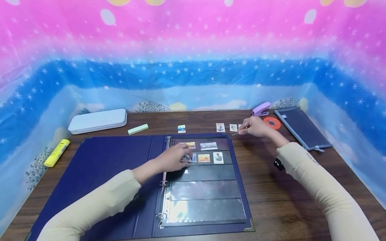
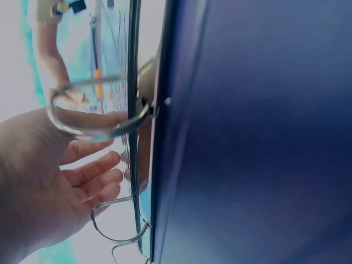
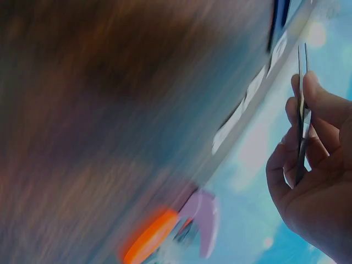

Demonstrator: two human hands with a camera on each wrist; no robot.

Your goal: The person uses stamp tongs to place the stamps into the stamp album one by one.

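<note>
My right hand pinches a pair of metal tweezers above the table's back right. Their tips stand slightly apart with nothing between them. My left hand rests its fingertips on the black stock page, by the second strip, partly covering a stamp there. Its fingers look relaxed in the left wrist view. Stamps sit in the two upper strips, among them a grey landscape stamp, an orange stamp and a portrait stamp. The page lies in an open navy ring binder.
Behind the binder lie loose stamps, including a blue one and a pale one. Around them are a green eraser-like block, white case, yellow highlighter, purple stapler, orange tape roll and dark zip pouch.
</note>
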